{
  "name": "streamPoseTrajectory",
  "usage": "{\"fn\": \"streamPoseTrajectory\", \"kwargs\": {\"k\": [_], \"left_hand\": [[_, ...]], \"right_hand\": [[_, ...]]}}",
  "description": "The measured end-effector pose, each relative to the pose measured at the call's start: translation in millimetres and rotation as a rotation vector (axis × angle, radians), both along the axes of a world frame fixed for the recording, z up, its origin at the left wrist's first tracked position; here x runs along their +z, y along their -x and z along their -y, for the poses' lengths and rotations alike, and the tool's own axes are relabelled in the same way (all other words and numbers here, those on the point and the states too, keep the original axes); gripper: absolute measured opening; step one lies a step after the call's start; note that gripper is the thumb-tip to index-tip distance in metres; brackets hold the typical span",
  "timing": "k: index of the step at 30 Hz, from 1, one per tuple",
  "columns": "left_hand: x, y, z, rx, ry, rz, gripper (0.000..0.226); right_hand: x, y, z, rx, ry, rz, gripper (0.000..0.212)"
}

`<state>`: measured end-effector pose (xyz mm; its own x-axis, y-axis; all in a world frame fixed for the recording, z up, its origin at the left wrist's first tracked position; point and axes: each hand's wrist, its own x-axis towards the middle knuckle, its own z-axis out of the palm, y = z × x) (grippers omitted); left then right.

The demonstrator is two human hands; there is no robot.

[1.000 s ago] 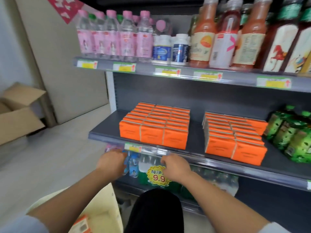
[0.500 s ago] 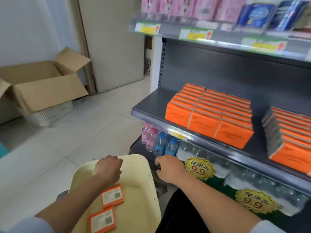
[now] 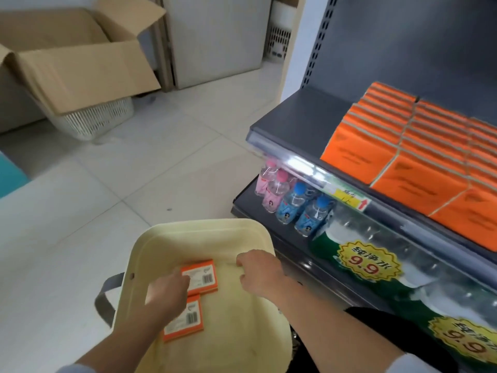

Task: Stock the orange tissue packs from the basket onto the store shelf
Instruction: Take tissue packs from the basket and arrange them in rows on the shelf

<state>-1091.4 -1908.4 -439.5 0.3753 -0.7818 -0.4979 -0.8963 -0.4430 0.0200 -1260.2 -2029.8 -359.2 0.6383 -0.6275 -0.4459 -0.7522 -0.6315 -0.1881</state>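
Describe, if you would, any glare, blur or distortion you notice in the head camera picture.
Head view: glare streaks the clear price rail; the left hand is soft with blur; the print on the shelved orange tissue packs is smeared beyond reading; the wide lens makes the shelf upright lean.

The grey shelf is carrying orange tissue packs in close rows, while the cream basket is holding two more packs lying flat.

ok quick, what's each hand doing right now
left hand: fingers on the upper tissue pack in the basket; whether it grips cannot be told
right hand: closed, fingers curled, holding nothing
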Motion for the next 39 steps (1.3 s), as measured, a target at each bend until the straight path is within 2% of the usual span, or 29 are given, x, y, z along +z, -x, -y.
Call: {"fn": "streamPoseTrajectory", "kwargs": {"k": [4,11,16,18,19,20,21,22,24,27,29,32,36,39], "left_hand": [[-40,-3,-8,0.001,-0.079,-0.021,0.032],[-102,-1,-17,-0.046,-0.187,-0.05,0.058],[-143,11,-25,-0.027,-0.271,-0.012,0.112],[-157,13,-27,0.01,-0.242,0.0,0.126],[-162,13,-24,-0.006,-0.252,-0.024,0.121],[-164,12,-21,-0.033,-0.224,-0.006,0.103],[-168,9,-22,-0.043,-0.154,-0.004,0.076],[-166,6,-20,-0.014,-0.141,-0.063,0.063],[-167,-1,-7,0.117,-0.119,-0.227,0.064],[-134,-8,18,0.235,-0.133,-0.683,0.058],[-107,-11,35,0.218,-0.184,-0.91,0.056],[-84,-19,47,0.389,-0.215,-1.236,0.047],[-91,-36,46,0.488,-0.186,-1.4,0.066],[-106,-45,44,0.801,0.009,-1.463,0.07]], "right_hand": [[-30,-17,0,0.024,-0.051,-0.039,0.034],[-75,-25,2,0.091,-0.114,-0.126,0.036],[-97,-19,4,0.108,-0.171,-0.177,0.038],[-101,-17,6,0.112,-0.189,-0.183,0.038],[-102,-17,6,0.11,-0.197,-0.184,0.038],[-103,-17,6,0.106,-0.206,-0.182,0.038],[-103,-18,7,0.1,-0.218,-0.177,0.037],[-103,-19,7,0.093,-0.23,-0.171,0.037],[-103,-20,8,0.064,-0.25,-0.148,0.037],[-102,-21,11,0.004,-0.292,-0.097,0.044],[-102,-21,13,-0.044,-0.341,-0.062,0.054],[-105,-24,16,-0.139,-0.413,0.0,0.055],[-106,-22,21,-0.329,-0.506,0.116,0.037],[-104,-20,28,-0.403,-0.439,0.117,0.044]]}}
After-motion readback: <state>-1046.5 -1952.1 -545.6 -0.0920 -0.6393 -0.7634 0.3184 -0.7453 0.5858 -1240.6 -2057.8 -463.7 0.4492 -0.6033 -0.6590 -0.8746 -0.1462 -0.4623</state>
